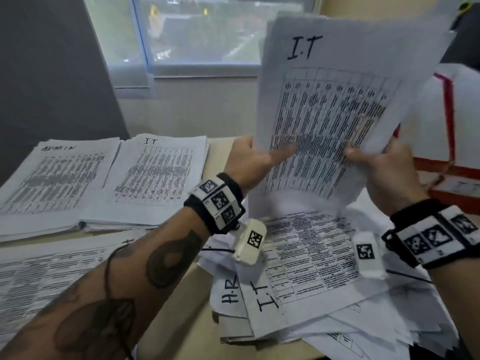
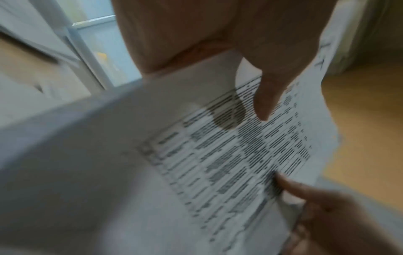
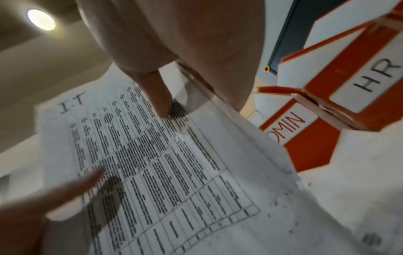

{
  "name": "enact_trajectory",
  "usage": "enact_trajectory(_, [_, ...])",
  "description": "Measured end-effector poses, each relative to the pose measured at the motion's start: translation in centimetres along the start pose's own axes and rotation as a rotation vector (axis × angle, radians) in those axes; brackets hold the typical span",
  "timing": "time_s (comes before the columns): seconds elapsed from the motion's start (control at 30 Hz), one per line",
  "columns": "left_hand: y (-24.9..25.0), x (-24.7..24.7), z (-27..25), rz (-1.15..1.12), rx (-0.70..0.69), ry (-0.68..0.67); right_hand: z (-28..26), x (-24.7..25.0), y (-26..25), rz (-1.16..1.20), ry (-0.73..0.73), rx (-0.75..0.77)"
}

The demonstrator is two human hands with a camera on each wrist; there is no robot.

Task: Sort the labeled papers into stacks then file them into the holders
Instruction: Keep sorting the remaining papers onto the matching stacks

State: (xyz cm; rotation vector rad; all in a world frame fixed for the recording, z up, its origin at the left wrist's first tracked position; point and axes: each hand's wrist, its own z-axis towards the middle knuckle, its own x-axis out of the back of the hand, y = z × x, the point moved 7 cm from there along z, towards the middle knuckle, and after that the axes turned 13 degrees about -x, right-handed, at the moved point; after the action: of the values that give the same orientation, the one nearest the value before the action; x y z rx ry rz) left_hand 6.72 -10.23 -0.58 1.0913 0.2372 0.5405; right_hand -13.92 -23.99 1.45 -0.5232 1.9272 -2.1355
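I hold a printed sheet marked "I.T" (image 1: 324,100) upright above the desk, with more sheets fanned behind it. My left hand (image 1: 259,154) pinches its lower left edge, thumb across the front and fingers behind. My right hand (image 1: 363,154) pinches the lower right edge together with the sheets behind. In the left wrist view my left thumb (image 2: 266,103) lies on the I.T sheet (image 2: 218,155). The right wrist view shows my right thumb (image 3: 159,100) on the I.T sheet (image 3: 152,155). Sorted stacks marked ADMIN (image 1: 52,178) and IT (image 1: 155,172) lie at the left.
A loose pile of papers (image 1: 311,255), with H.R and I.T sheets showing, lies under my hands. Another paper stack (image 1: 52,268) sits at the near left. Orange-and-white file holders stand at the right (image 1: 446,126), labelled HR (image 3: 370,77) and ADMIN (image 3: 287,126). A window is behind the desk.
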Motion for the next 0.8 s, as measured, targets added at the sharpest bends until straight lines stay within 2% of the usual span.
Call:
enact_trajectory(0.1, [-0.8,1.6,0.6,0.252,-0.027,-0.04,0.0,-0.4,0.2,0.052,-0.009,-0.016])
enact_trajectory(0.23, [2.1,8.4,3.3,0.438,-0.039,0.17,0.2,-2.1,-2.0,0.023,-0.16,-0.021])
enact_trajectory(0.27, [2.6,11.1,3.7,0.502,-0.028,0.217,0.5,-2.7,-1.8,-0.084,-0.216,-0.032])
enact_trajectory(0.33, [2.0,17.2,3.8,0.581,0.051,0.301,0.6,-3.9,-0.4,-0.47,-0.342,-0.037])
enact_trajectory(0.43, [-1.3,25.4,2.9,0.722,0.26,0.344,-0.1,-5.3,3.8,-1.036,-0.539,-0.03])
enact_trajectory(0.5, [-3.9,28.8,1.4,0.806,0.391,0.322,-0.6,-6.0,6.2,-1.229,-0.622,-0.079])
enact_trajectory(0.6, [-7.1,31.0,-0.6,0.932,0.492,0.248,-0.9,-7.1,8.0,-1.334,-0.691,-0.156])
enact_trajectory(0.8, [-11.5,31.2,-2.3,1.018,0.653,0.145,-0.7,-7.9,8.4,-1.45,-0.646,-0.148])
